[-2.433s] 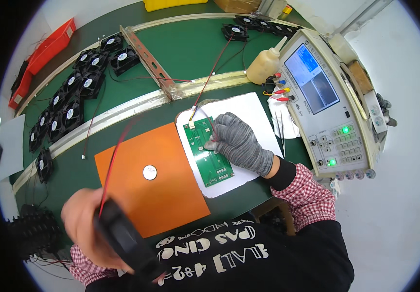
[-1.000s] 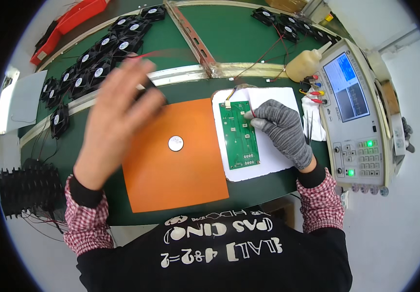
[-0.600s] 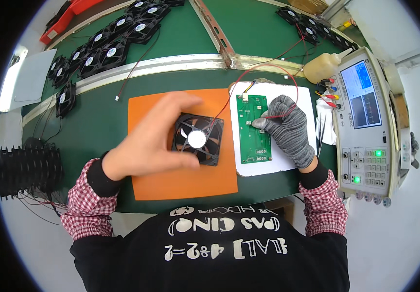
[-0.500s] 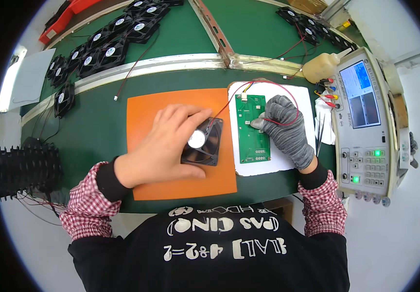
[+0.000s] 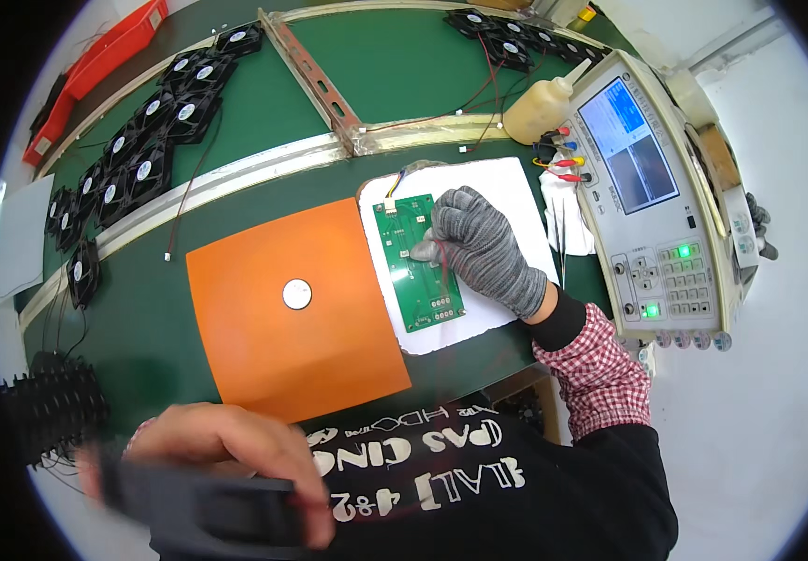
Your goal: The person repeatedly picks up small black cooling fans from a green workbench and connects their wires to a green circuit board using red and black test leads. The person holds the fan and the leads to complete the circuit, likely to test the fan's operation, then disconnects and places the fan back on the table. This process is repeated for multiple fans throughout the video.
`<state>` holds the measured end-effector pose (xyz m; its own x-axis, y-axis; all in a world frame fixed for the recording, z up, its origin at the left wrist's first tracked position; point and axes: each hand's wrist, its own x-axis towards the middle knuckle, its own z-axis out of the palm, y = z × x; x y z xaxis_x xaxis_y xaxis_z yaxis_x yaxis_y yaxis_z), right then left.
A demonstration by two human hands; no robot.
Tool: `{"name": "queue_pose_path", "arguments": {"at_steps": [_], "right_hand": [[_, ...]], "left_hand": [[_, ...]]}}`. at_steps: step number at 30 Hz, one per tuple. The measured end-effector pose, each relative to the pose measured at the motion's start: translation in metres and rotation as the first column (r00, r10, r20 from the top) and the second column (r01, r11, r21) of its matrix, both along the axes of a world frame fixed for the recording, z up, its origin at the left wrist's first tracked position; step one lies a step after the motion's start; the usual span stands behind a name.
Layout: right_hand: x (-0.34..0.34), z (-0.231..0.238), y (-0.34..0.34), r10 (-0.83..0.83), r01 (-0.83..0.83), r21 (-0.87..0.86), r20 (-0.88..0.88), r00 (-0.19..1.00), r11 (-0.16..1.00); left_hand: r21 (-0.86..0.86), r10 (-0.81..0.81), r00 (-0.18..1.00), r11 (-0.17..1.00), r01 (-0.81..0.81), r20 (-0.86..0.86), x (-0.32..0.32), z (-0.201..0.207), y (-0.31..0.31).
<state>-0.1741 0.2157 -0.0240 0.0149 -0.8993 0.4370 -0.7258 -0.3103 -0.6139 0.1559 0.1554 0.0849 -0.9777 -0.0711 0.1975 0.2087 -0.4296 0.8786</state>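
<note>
My bare left hand point(image 5: 236, 453), low at the left in front of my body, grips a black square fan point(image 5: 203, 510). The fan is tilted nearly edge-on and smeared by motion. My right hand point(image 5: 479, 245), in a grey knitted glove, is closed in a pinch over the green circuit board point(image 5: 430, 280). A red wire point(image 5: 444, 264) comes out beneath its fingers; the wire's end is hidden by them. The board lies on a white pad point(image 5: 502, 201). On the orange mat point(image 5: 264, 346) rests a round whitish disc point(image 5: 297, 294).
A test instrument with a lit screen point(image 5: 628, 145) stands at the right, by tweezers point(image 5: 563, 238) on white cloth and a yellowish bottle point(image 5: 537, 110). Black fans point(image 5: 144, 170) line the far left; others point(image 5: 513, 50) sit at the back. A metal rail point(image 5: 236, 182) crosses behind.
My left hand has lifted the fan off the orange mat and brought it toward my body. The whitish disc shows on the bare mat. My right hand stays at the board; the view has shifted.
</note>
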Motion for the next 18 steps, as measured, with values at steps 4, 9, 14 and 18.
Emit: {"name": "queue_pose_path", "arguments": {"at_steps": [4,9,14,18], "right_hand": [[0.002,-0.004,-0.002,0.002,-0.003,-0.043,-0.027,1.0,0.999],[0.003,0.002,0.0,-0.019,0.019,-0.006,-0.095,0.995,1.0],[0.007,-0.003,0.0,-0.062,0.039,-0.123,-0.188,0.98,0.992],[0.004,-0.006,0.007,-0.09,0.106,-0.068,0.21,0.974,0.992]], "left_hand": [[0.437,-0.162,0.986,0.89,0.126,0.045,-0.012,0.016,-0.002],[-0.618,0.588,0.577,0.16,-0.77,-0.567,0.0,-0.018,0.001],[-0.469,0.1,0.528,-0.616,-0.633,-0.843,-0.067,-0.002,-0.048],[-0.53,0.383,0.367,-0.634,-0.563,-0.848,-0.126,-0.016,-0.134]]}}
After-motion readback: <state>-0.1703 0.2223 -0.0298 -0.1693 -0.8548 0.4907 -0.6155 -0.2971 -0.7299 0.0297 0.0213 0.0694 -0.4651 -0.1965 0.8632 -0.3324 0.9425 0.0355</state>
